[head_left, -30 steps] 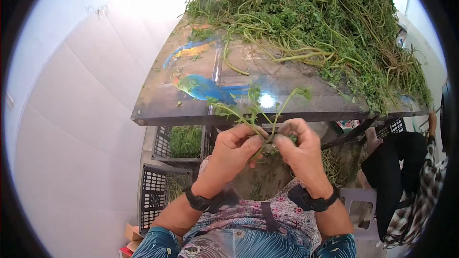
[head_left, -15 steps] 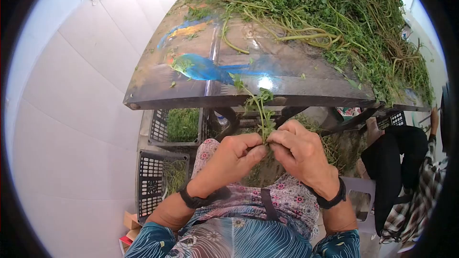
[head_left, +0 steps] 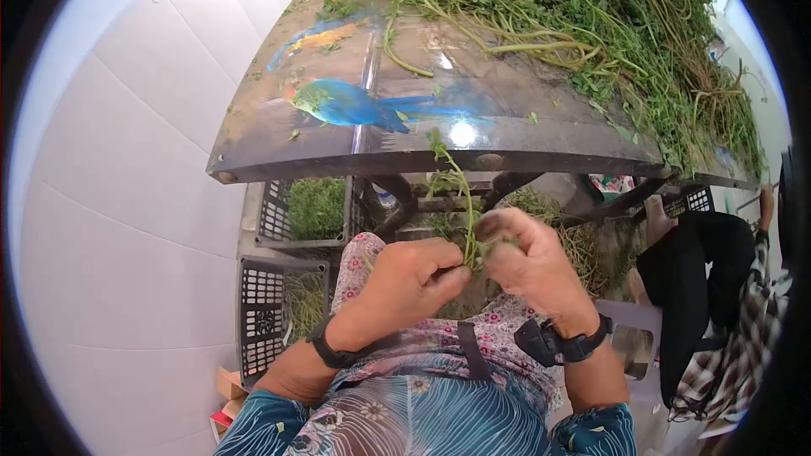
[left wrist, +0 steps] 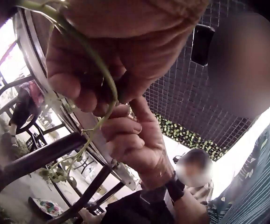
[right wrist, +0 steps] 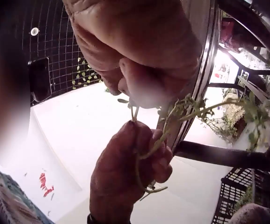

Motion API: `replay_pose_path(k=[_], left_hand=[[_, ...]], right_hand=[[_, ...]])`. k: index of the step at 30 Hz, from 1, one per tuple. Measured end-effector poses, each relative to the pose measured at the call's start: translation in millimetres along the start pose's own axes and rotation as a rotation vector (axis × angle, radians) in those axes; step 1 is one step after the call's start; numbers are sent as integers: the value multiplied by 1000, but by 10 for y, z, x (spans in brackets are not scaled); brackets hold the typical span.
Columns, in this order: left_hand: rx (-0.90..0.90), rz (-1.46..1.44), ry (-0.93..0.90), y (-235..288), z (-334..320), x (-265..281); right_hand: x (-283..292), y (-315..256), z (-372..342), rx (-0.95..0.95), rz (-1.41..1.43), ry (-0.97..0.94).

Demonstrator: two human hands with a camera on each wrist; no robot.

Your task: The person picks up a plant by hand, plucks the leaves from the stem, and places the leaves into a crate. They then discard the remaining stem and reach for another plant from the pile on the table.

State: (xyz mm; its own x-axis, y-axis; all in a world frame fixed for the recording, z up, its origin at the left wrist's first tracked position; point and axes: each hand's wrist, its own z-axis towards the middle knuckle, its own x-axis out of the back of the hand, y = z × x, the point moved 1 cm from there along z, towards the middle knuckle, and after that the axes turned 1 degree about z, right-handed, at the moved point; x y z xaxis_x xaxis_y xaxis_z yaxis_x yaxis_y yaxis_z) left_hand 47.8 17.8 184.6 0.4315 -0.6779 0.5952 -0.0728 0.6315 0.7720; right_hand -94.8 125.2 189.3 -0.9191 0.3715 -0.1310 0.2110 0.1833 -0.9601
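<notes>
In the head view my left hand [head_left: 414, 279] pinches a thin leafy green stem [head_left: 469, 203] between thumb and forefinger, its leafy tip rising toward the table edge. My right hand [head_left: 545, 266] is just beside it, fingers curled, with bits of green at its thumb and fingertips. The right wrist view shows the left hand [right wrist: 125, 163] gripping the lower stem, while a side shoot [right wrist: 134, 112] runs up to the right fingertips. In the left wrist view the stem [left wrist: 102, 70] curves down past both hands.
A large heap of leafy greens [head_left: 541, 8] covers the back of the table [head_left: 507, 131], which bears painted parrots. Black crates [head_left: 266, 312] with greens stand on the floor at left. Another person in black trousers [head_left: 697, 287] sits at right.
The sprig has gone from several spread shoots to a slimmer stem. My right hand has pulled slightly away to the right; the left keeps its grip. The head view has shifted, moving the table upward.
</notes>
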Motion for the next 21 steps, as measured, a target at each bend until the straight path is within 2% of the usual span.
replay_pose_path(k=[2, 3, 7, 9, 12, 15, 18, 19, 21], left_hand=[[-15, 24, -10, -6, -10, -24], [-18, 43, -17, -16, -19, -20], [-87, 38, 57, -61, -37, -49], [-94, 42, 32, -70, -52, -62], [-87, 37, 14, -95, -64, -103], [-49, 25, -16, -49, -35, -79], [-54, 58, -14, -82, -33, -101], [-65, 76, -9, -98, -39, -117], [-50, 63, -48, -104, -66, -120]], right_hand=[[-22, 28, 15, 145, -241, -14], [-39, -6, -1, 86, -261, 25], [30, 76, 13, 194, -433, -15], [35, 114, 7, 247, -489, -36], [-6, 194, 26, 436, -628, 62], [39, 266, 53, 197, -220, 73], [-49, 336, 44, 353, -454, 184], [-64, 335, 54, 485, -582, 219], [27, 441, 121, 490, -580, 291]])
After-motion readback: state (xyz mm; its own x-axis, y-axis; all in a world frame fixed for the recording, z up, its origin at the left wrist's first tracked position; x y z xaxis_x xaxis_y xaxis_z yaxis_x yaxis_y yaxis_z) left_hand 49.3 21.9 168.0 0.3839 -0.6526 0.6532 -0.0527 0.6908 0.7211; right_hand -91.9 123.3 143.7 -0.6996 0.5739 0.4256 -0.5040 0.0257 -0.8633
